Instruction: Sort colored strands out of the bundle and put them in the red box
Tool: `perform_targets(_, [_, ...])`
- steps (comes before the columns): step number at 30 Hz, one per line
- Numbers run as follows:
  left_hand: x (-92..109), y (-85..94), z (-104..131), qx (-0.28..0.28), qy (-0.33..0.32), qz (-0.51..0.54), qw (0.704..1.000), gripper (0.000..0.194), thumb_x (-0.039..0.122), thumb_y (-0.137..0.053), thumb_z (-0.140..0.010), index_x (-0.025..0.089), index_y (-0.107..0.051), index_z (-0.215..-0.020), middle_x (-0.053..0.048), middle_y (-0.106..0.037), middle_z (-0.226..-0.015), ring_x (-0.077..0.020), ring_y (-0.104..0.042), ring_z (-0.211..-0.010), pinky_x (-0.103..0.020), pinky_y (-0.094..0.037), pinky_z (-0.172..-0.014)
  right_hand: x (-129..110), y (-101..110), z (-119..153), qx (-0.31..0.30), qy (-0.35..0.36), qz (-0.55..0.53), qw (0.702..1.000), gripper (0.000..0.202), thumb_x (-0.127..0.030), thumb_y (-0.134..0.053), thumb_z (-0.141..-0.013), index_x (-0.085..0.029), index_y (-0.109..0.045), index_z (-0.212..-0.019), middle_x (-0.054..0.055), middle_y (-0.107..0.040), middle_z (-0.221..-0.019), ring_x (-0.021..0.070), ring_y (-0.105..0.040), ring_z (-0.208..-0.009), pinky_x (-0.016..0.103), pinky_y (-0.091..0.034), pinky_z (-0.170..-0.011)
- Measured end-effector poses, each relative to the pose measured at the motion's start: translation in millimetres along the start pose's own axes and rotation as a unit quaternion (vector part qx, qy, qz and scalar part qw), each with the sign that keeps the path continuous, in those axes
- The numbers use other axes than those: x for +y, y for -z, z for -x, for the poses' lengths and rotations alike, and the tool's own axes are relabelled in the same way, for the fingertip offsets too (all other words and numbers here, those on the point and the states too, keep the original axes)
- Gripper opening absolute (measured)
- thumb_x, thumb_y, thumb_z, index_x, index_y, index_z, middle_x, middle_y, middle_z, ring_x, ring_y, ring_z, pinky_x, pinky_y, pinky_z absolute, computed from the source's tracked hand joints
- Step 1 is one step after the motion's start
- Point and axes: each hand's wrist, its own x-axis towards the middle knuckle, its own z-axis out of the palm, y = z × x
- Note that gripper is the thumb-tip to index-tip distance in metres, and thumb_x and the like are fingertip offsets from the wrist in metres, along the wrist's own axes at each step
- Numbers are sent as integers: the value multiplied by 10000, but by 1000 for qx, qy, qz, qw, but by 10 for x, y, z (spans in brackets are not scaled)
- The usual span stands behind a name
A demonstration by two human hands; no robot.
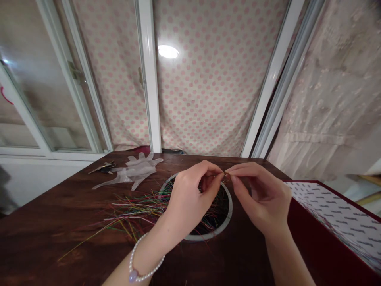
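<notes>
Dark grained tabletop (74, 210), fine colourful strands (139, 208).

The surface (74, 214) in front of me looks like dark wood, grained and fairly smooth, with a slight sheen. By its far edge lie gloves (138, 171) of thin, translucent plastic, crinkled and softly shiny. The thin wires (137, 210) look smooth, some with a metallic glint. My bracelet (133, 254) has glossy, pearly beads. The window frames (150, 75) are smooth, glossy white; the dotted curtain (208, 79) behind them is matt cloth, softly creased. The box (321, 238) has a matt red outside and printed, paper-like lining.
</notes>
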Motion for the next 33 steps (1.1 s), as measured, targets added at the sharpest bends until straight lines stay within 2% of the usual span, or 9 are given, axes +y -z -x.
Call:
perform_targets(4, [-20, -8, 1, 2, -20, -15, 1000, 65, 165, -554, -851, 174, -605, -812, 30, -563, -641, -80, -451, -548, -209, -355, -510, -17, 12, -22, 12, -60, -50, 997, 147, -69, -594, -788, -198, -640, -842, 24, -644, -841, 133, -623, -792, 253, -540, -696])
perform_targets(11, [-17, -17, -12, 3, -47, -21, 999, 68, 167, -549, -856, 184, -606, -823, 14, -592, -671, -90, -474, -552, -222, -387, -525, 48, 19, -47, 16, -134, -175, 975, 45, -146, -611, -806, -176, -633, -781, 14, -640, -770, 106, -621, -693, 243, -550, -659])
perform_targets(17, [-27, -18, -27, 23, -95, -51, 994, 62, 142, -548, -844, 180, -588, -816, -19, -616, -777, -147, -550, -760, -292, -441, -712, 63, 17, -57, 21, -168, -196, 966, 32, -161, -631, -796, -169, -642, -767, 17, -646, -751, 96, -616, -663, 230, -550, -636])
perform_targets(23, [-25, -24, -26, -31, -56, 10, 998, 68, 125, -528, -859, 177, -568, -840, 10, -642, -745, -101, -579, -655, -226, -455, -629, 56, 19, -65, 22, -195, -226, 954, 36, -152, -644, -783, -168, -637, -752, 9, -654, -755, 80, -606, -641, 200, -535, -616])
perform_targets(33, [-36, 8, -34, -22, -44, 7, 999, 89, 119, -548, -853, 173, -611, -819, 10, -640, -739, -98, -567, -650, -222, -450, -631, 89, 37, -41, 15, -204, -206, 957, 26, -185, -647, -790, -173, -625, -784, 16, -668, -777, 93, -624, -656, 214, -548, -630])
